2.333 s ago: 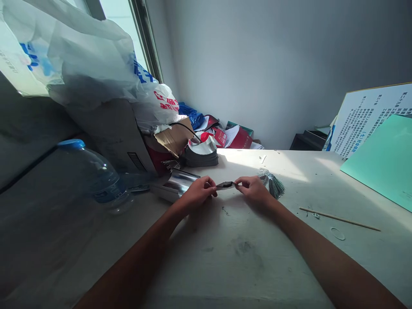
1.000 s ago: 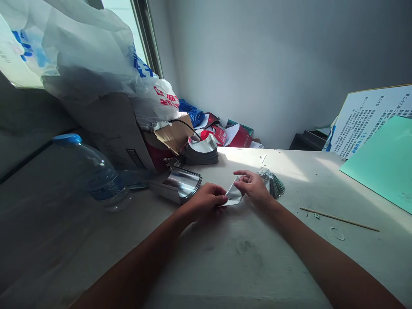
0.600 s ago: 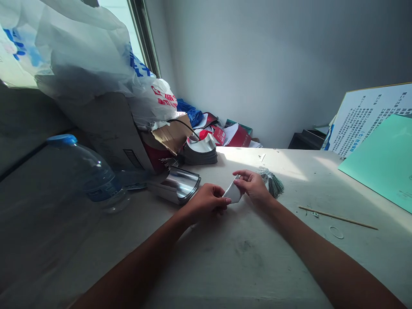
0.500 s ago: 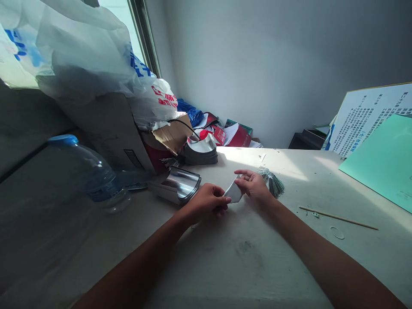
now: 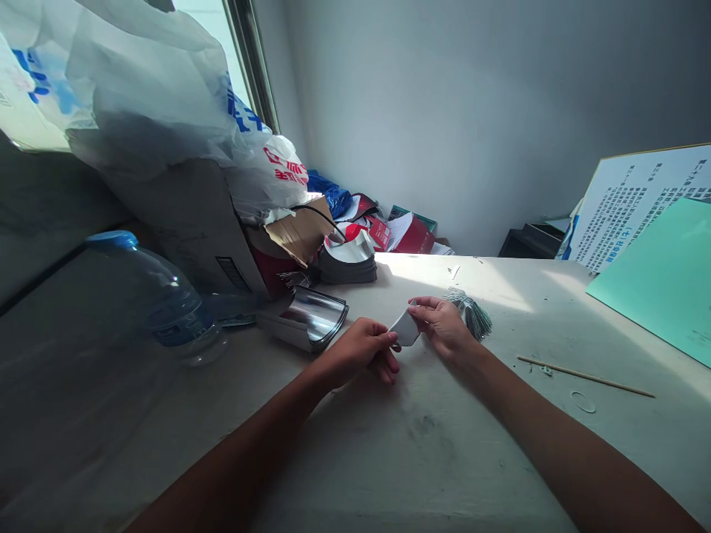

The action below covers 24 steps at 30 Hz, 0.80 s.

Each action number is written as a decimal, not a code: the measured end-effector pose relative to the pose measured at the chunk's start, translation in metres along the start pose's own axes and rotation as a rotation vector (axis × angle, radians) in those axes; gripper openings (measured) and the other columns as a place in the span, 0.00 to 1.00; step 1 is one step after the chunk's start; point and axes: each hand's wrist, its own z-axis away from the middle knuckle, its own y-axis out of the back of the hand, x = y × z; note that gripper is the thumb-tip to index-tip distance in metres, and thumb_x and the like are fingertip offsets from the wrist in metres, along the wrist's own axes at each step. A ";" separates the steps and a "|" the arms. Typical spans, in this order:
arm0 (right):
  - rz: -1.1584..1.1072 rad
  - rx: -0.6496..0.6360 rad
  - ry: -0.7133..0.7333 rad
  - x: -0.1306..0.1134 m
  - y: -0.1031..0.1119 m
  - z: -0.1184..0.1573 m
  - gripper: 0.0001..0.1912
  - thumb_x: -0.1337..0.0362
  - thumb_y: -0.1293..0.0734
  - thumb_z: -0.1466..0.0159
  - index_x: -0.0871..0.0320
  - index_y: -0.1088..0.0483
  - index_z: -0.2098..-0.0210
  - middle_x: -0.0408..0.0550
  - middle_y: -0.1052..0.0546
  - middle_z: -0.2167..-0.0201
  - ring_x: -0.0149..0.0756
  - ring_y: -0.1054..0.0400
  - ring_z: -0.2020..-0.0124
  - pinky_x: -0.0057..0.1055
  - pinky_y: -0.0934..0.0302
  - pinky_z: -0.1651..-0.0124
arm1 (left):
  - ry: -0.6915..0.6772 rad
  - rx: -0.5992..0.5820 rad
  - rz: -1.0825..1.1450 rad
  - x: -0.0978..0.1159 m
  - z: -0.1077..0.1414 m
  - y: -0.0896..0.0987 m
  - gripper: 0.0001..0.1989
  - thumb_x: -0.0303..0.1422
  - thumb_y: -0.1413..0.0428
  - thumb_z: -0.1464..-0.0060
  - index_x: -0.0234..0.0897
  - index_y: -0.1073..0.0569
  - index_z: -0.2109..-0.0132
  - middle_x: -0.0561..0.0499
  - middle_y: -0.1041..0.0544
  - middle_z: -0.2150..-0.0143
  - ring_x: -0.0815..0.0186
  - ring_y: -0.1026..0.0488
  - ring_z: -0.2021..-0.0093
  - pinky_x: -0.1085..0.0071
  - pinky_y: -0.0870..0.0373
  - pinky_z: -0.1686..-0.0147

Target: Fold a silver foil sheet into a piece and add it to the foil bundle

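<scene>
A small white folded piece is held between both hands above the table. My left hand pinches its left corner between thumb and index finger, with the lower fingers loosely curled. The fingertips of my right hand grip the upper right edge. Just behind my right wrist lies a bundle of thin wire-like strands. To the left of my left hand, a stack of curved, shiny silver sheets rests on the table.
On the left stand a plastic bottle and a box under plastic bags. Dark curved pieces lie farther back. At the right are a thin stick, a white ring and a green sheet.
The white piece has shifted slightly right and up with both hands. The lower fingers of my left hand have spread downward a little.
</scene>
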 end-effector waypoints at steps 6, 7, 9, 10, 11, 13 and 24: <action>-0.056 -0.055 -0.031 -0.004 -0.007 0.006 0.18 0.58 0.21 0.54 0.59 0.29 0.70 0.45 0.27 0.72 0.34 0.34 0.71 0.31 0.37 0.69 | -0.026 -0.024 0.017 0.000 0.001 -0.004 0.26 0.53 0.39 0.47 0.30 0.29 0.63 0.42 0.20 0.75 0.61 0.22 0.78 0.71 0.28 0.78; -0.067 -0.073 -0.041 -0.004 -0.009 0.008 0.17 0.57 0.21 0.53 0.58 0.29 0.71 0.44 0.28 0.73 0.35 0.34 0.72 0.32 0.37 0.70 | -0.031 -0.030 0.023 0.001 0.001 -0.005 0.25 0.52 0.39 0.46 0.30 0.29 0.62 0.42 0.20 0.74 0.61 0.22 0.78 0.71 0.27 0.78; -0.097 -0.090 -0.054 -0.003 -0.015 0.013 0.17 0.56 0.23 0.52 0.58 0.30 0.71 0.44 0.29 0.74 0.36 0.35 0.73 0.32 0.37 0.73 | -0.038 -0.036 0.041 0.002 0.001 -0.007 0.25 0.52 0.40 0.45 0.30 0.29 0.60 0.43 0.20 0.74 0.60 0.22 0.78 0.69 0.26 0.77; -0.130 -0.078 -0.055 -0.002 -0.017 0.015 0.16 0.57 0.23 0.51 0.58 0.30 0.71 0.43 0.29 0.75 0.35 0.35 0.73 0.32 0.38 0.74 | -0.043 -0.038 0.056 0.002 0.001 -0.008 0.25 0.52 0.40 0.45 0.31 0.29 0.60 0.43 0.20 0.74 0.60 0.22 0.77 0.69 0.25 0.76; -0.161 -0.058 -0.055 -0.001 -0.020 0.018 0.16 0.58 0.23 0.51 0.58 0.30 0.72 0.43 0.29 0.75 0.34 0.36 0.74 0.31 0.38 0.75 | -0.050 -0.040 0.073 0.002 0.001 -0.009 0.25 0.52 0.40 0.44 0.31 0.30 0.60 0.43 0.20 0.74 0.59 0.21 0.76 0.68 0.25 0.76; -0.231 -0.001 -0.064 0.000 -0.024 0.023 0.15 0.60 0.23 0.51 0.58 0.31 0.72 0.42 0.28 0.75 0.33 0.36 0.75 0.29 0.41 0.77 | -0.076 -0.046 0.104 0.000 0.000 -0.012 0.25 0.54 0.41 0.44 0.32 0.30 0.60 0.42 0.20 0.73 0.58 0.20 0.75 0.67 0.24 0.75; -0.559 0.209 -0.111 -0.005 -0.034 0.030 0.09 0.72 0.28 0.43 0.58 0.32 0.72 0.45 0.24 0.74 0.30 0.30 0.75 0.27 0.33 0.71 | 0.012 -0.205 -0.015 -0.007 0.003 -0.027 0.25 0.55 0.45 0.44 0.33 0.32 0.64 0.46 0.23 0.78 0.63 0.25 0.81 0.73 0.31 0.81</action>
